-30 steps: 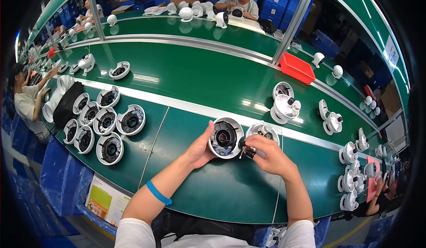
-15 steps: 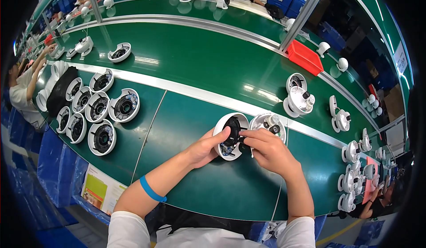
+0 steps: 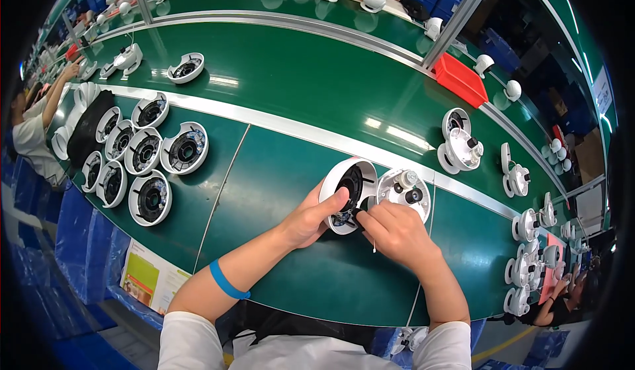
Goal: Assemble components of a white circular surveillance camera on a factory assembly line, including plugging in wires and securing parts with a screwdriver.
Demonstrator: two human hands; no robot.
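Observation:
My left hand (image 3: 309, 216) grips a round white plastic housing (image 3: 335, 188) from its left side, thumb over the rim. Inside the housing sit a black ring and a bit of circuit board. At its lower right edge the fingers of my right hand (image 3: 397, 232) are pinched together. A thin pale tip pokes out below them; what they hold is mostly hidden. Just behind my right hand lies a white camera part (image 3: 415, 195) with dark round pieces, close beside the housing.
Several similar housings (image 3: 150, 198) stand grouped on the left bench, beside a black cloth (image 3: 90, 132). Further camera assemblies (image 3: 461, 150) rest on the green belt (image 3: 284, 72) and at the right. A red tray (image 3: 461, 79) lies beyond. Co-workers sit at the left, right and far side.
My right fingers have shifted down from the black ring to the housing's lower edge. Assemblies on the belt have moved slightly right. Across the belt, a white dome now shows before the co-worker.

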